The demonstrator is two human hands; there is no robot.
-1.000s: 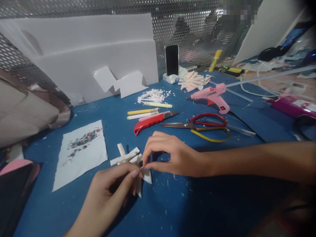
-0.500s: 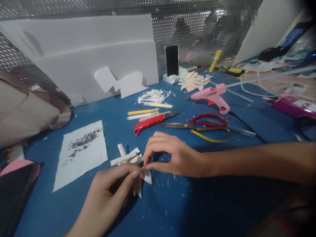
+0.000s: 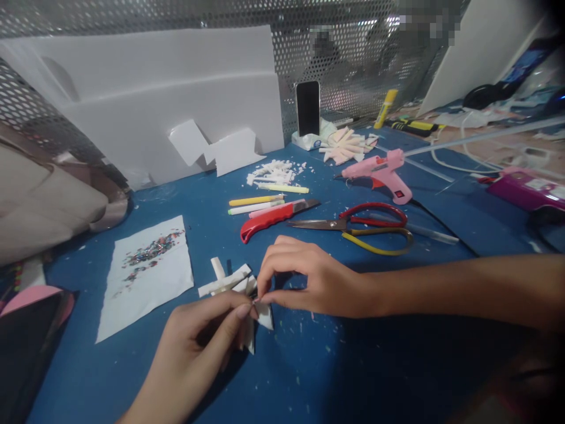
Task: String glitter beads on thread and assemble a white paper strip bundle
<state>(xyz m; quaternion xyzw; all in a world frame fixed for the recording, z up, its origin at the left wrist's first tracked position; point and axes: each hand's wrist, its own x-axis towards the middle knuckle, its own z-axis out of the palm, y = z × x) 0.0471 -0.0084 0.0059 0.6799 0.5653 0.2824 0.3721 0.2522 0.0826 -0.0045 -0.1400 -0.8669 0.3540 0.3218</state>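
Observation:
A small white foam star shape [image 3: 229, 281] made of strips lies on the blue table [image 3: 309, 365]. My left hand [image 3: 198, 347] comes in from below, fingers curled, thumb and forefinger pinched on the shape's centre. My right hand [image 3: 304, 277] reaches in from the right and pinches the same centre spot with thumb and forefinger. The fingertips of both hands meet there and hide whatever tiny piece sits between them.
A white sheet with glitter [image 3: 145, 271] lies left. Behind my hands are a red utility knife [image 3: 273, 215], markers [image 3: 256, 203], red-and-yellow scissors [image 3: 362, 227], a pink glue gun [image 3: 379, 171], foam scraps [image 3: 273, 172], another foam flower [image 3: 346, 144], a phone [image 3: 308, 108] and white foam boards [image 3: 168, 106].

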